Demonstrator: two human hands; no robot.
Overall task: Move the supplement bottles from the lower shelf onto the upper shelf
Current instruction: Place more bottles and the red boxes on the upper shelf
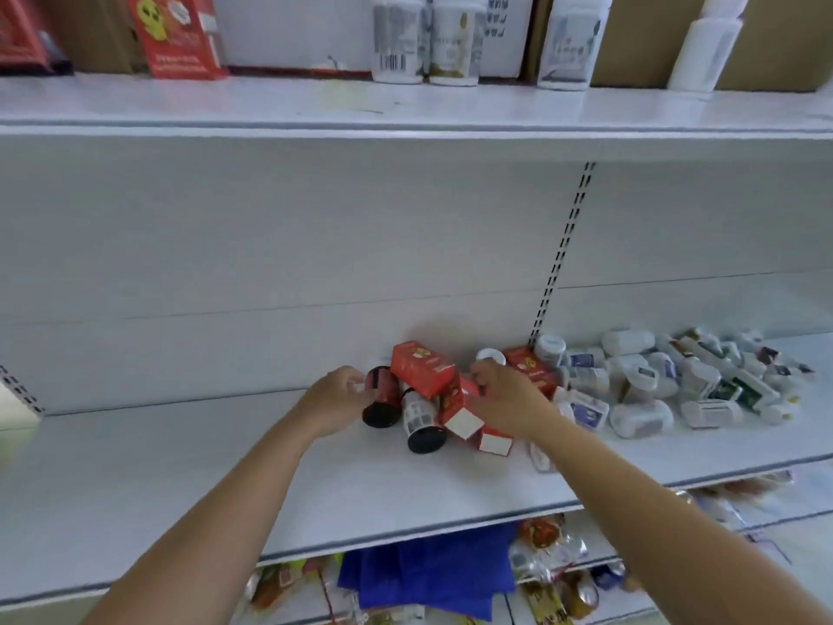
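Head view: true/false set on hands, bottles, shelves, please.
1. Left hand grips a dark bottle lying on the lower shelf. True.
2. The upper shelf holds no bottles. False: white bottles stand on it.
3. A bottle pile lies right of the red boxes. True.
4. Right hand reaches the upper shelf. False: it is down among the red boxes.

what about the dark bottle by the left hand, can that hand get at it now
Likely yes: the left hand is right beside the dark bottle, with bare shelf on that side; the red box only sits at its other side.
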